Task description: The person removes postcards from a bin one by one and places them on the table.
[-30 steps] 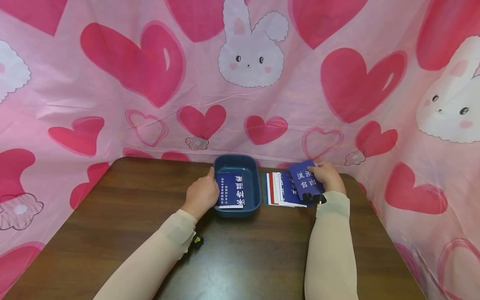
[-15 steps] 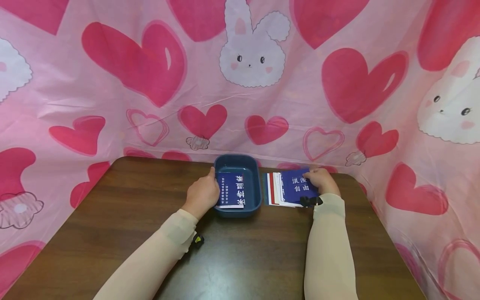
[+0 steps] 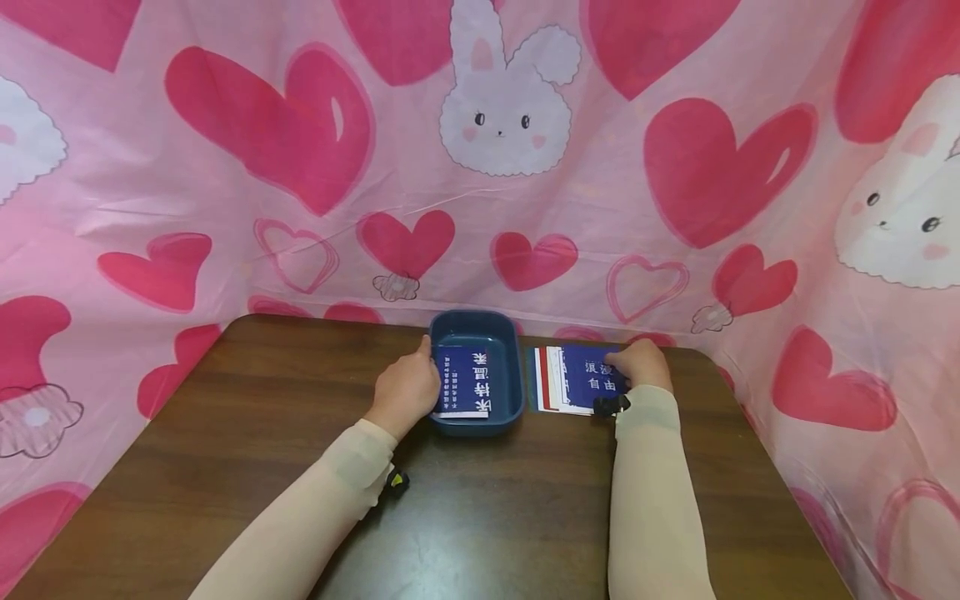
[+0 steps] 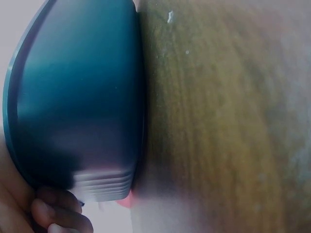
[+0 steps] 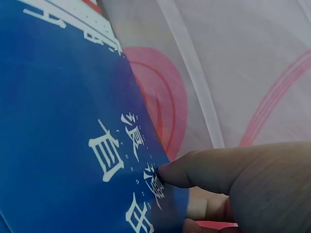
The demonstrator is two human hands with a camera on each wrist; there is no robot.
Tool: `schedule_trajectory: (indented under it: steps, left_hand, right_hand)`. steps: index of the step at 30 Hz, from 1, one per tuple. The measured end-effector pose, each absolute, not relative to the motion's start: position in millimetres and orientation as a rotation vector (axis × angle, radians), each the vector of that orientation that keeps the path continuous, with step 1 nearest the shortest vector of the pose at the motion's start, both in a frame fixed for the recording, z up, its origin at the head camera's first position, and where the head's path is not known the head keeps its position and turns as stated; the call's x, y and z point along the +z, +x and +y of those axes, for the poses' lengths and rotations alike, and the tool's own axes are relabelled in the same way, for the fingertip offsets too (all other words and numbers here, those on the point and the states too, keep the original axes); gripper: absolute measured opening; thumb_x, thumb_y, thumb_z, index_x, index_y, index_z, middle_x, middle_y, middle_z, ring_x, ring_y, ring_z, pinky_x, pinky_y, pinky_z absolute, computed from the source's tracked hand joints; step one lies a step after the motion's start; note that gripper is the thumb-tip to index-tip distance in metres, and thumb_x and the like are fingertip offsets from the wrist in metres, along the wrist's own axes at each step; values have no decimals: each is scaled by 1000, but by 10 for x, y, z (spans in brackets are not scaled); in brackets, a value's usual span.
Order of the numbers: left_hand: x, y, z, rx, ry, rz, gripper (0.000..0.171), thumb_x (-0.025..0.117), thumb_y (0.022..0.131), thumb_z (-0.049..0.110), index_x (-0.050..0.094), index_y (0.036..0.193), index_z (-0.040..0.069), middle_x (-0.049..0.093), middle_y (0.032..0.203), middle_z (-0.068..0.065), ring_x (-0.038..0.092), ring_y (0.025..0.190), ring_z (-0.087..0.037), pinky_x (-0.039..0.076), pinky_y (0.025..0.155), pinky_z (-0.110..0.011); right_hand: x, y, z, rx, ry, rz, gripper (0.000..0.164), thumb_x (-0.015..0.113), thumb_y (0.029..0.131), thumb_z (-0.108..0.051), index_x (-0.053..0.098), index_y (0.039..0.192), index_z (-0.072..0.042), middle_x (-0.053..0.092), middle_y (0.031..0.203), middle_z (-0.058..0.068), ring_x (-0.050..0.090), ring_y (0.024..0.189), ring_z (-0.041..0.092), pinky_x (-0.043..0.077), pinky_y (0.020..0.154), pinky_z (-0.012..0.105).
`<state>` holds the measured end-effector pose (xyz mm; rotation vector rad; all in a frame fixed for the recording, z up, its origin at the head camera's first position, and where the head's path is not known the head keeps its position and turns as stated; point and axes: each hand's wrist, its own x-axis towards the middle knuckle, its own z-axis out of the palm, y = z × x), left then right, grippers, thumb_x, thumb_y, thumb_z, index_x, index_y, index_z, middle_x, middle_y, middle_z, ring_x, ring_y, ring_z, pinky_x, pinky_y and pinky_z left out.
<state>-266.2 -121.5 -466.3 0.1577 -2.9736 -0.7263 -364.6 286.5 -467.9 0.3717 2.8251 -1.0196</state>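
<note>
A dark blue plastic bin (image 3: 508,379) stands near the table's back edge. My left hand (image 3: 405,387) holds its left side, thumb at the rim; in the left wrist view curled fingers (image 4: 58,208) show beside the bin's outer wall. Inside the bin lies a blue card (image 3: 461,383) with white Chinese characters, a white edge showing beneath it. To the right, my right hand (image 3: 643,367) pinches the right edge of another blue card (image 5: 63,141) with white characters, thumb on its face. That card lies over a fanned stack of cards (image 3: 550,379), covering much of it.
The brown wooden table (image 3: 480,517) extends in front of both arms. A pink cloth (image 3: 420,192) with hearts and rabbits hangs close behind the table and along both sides. The bin and the stack stand side by side, a narrow gap between them.
My right hand has moved left and lowered the blue card, which was tilted at the stack's right, flat onto the stack. My left hand has stayed at the bin.
</note>
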Motion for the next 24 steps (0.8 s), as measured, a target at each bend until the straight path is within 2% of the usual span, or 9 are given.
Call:
schedule_trajectory:
  steps: [5, 11, 15, 18, 20, 24]
  left_hand:
    - [-4696, -2659, -1220, -723, 141, -2940, 62, 48, 117, 30, 42, 175, 7, 82, 129, -24, 77, 89, -37, 66, 78, -56]
    - [-4700, -2649, -1221, -716, 135, -2934, 62, 49, 117, 29, 43, 175, 7, 83, 125, -24, 77, 86, -37, 66, 76, -55]
    - [-4694, -2646, -1226, -725, 141, -2935, 62, 48, 117, 30, 43, 175, 7, 82, 127, -24, 77, 87, -37, 66, 76, -55]
    - [-4693, -2647, -1231, -738, 142, -2937, 63, 48, 117, 30, 42, 175, 7, 82, 127, -24, 77, 87, -37, 66, 78, -56]
    - [-4696, -2649, -1233, -740, 140, -2937, 62, 47, 117, 29, 42, 175, 7, 83, 126, -24, 76, 87, -37, 66, 78, -56]
    - [-4704, -2659, -1233, -739, 137, -2943, 62, 47, 118, 30, 42, 176, 8, 83, 123, -23, 75, 82, -34, 66, 76, -55]
  right_hand:
    - [-4626, -3591, 2838, -1002, 392, 2803, 61, 79, 102, -33, 67, 136, 16, 74, 120, 29, 73, 93, 35, 68, 82, 44]
    - [-4608, -3679, 2864, -979, 334, 2795, 54, 73, 103, -33, 70, 133, 11, 72, 120, 28, 69, 99, 38, 64, 88, 49]
    - [-4712, -3941, 2908, -1016, 195, 2814, 42, 75, 102, -40, 80, 107, 1, 73, 102, 21, 65, 91, 36, 60, 79, 48]
    - [-4658, -3999, 2814, -1045, 116, 2811, 43, 75, 103, -47, 80, 98, -4, 71, 90, 13, 63, 85, 31, 58, 74, 43]
    - [-4472, -3864, 2645, -1056, 88, 2785, 45, 73, 106, -47, 80, 109, -2, 71, 92, 12, 64, 86, 29, 58, 77, 44]
    - [-4235, -3681, 2355, -1094, -5, 2795, 46, 72, 108, -46, 76, 121, -2, 71, 94, 11, 65, 84, 26, 59, 77, 39]
